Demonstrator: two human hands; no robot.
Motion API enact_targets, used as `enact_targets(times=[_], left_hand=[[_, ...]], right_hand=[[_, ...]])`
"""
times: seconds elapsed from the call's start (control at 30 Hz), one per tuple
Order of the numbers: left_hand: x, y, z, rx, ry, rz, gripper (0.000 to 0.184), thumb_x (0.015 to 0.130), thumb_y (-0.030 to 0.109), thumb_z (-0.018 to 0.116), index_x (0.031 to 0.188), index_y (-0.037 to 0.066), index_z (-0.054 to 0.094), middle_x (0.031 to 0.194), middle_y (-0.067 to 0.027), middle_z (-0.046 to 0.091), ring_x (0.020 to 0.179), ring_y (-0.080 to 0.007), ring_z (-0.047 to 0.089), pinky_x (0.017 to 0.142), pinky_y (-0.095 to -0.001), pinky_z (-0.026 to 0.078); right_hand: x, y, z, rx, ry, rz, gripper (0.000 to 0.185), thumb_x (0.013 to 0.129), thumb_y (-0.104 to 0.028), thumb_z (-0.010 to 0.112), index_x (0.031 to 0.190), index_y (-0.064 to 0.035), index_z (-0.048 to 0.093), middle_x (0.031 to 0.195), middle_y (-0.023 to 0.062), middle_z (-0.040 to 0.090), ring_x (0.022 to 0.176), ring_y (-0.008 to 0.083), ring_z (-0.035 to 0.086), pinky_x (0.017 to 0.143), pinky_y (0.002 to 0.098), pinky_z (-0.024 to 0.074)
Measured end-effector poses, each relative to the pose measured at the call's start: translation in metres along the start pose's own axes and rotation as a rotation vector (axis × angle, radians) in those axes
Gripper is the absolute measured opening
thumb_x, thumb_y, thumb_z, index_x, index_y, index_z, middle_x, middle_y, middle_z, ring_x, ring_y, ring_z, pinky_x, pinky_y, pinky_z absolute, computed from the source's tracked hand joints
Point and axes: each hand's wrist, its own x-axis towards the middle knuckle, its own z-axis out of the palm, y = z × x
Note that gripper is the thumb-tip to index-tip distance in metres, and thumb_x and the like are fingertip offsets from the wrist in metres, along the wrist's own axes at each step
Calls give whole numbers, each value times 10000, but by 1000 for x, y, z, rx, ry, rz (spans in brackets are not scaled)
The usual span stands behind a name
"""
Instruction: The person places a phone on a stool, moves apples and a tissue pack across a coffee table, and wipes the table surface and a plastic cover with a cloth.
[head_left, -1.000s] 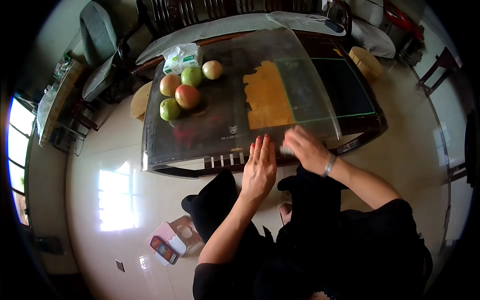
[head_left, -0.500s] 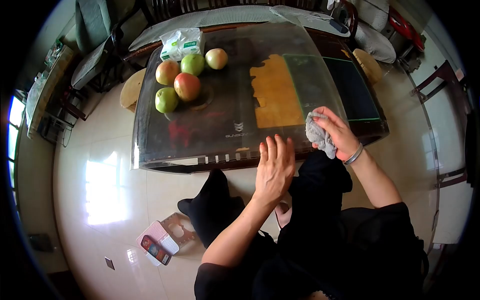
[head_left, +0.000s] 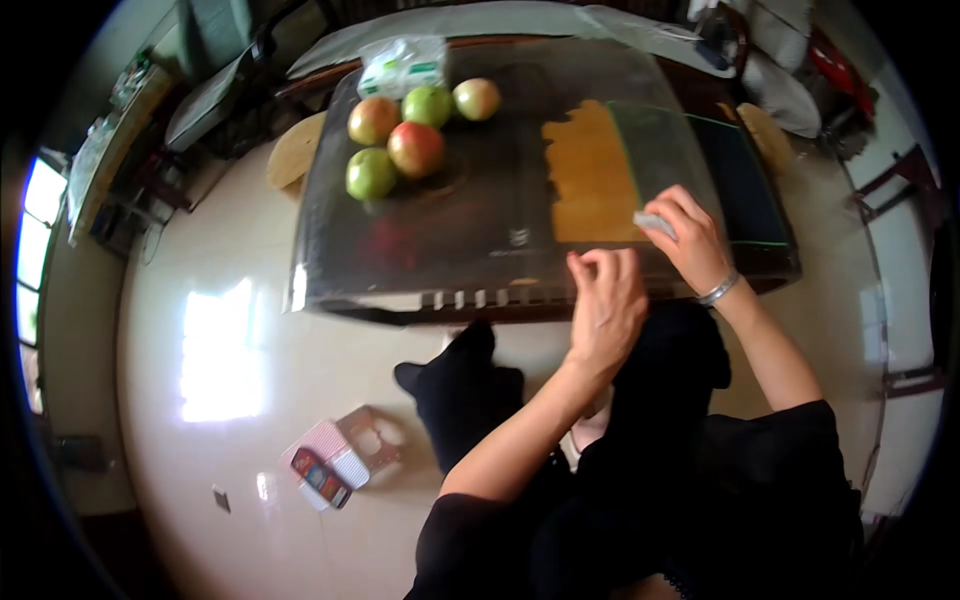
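A crumpled grey cloth (head_left: 655, 224) pokes out of my right hand (head_left: 692, 243), whose fingers are closed around it above the right part of the table's near side. My left hand (head_left: 608, 305) is beside it at the near edge of the dark table (head_left: 470, 235). Its fingers are bent and drawn together; whether anything is between them is hidden. A clear sheet seems to cover the tabletop, over an orange-yellow patch (head_left: 592, 185) and a green-edged dark panel (head_left: 660, 150).
Several round red and green fruits (head_left: 416, 150) sit at the table's left, before a white tissue pack (head_left: 402, 68). Stools (head_left: 296, 152) flank the table. On the floor, a phone-like object (head_left: 321, 478) lies on a pink-and-white item (head_left: 345, 455). A bench stands behind.
My left hand has gone from nearly flat fingers to bent ones drawn together. My right hand has turned, and less of the cloth shows. The whole view has shifted slightly.
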Motion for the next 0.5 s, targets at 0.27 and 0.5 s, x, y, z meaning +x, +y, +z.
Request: enact_targets(times=[0.27, 0.5], left_hand=[[-16, -8, 12, -279, 210, -105, 328, 738, 152, 519, 980, -57, 595, 923, -174, 492, 935, -332, 464, 913, -487, 374], [-74, -31, -25, -498, 273, -199, 474, 677, 95, 567, 1121, -60, 515, 890, -151, 502, 869, -293, 492, 913, -431, 374]], right_hand=[[-13, 28, 38, -213, -104, -162, 178, 750, -28, 553, 915, -8, 489, 920, 142, 482, 885, 330, 491, 762, 407, 421], [-21, 24, 37, -300, -190, -191, 433, 765, -324, 618, 986, 9, 450, 990, 161, 442, 936, 350, 453, 774, 434, 391]])
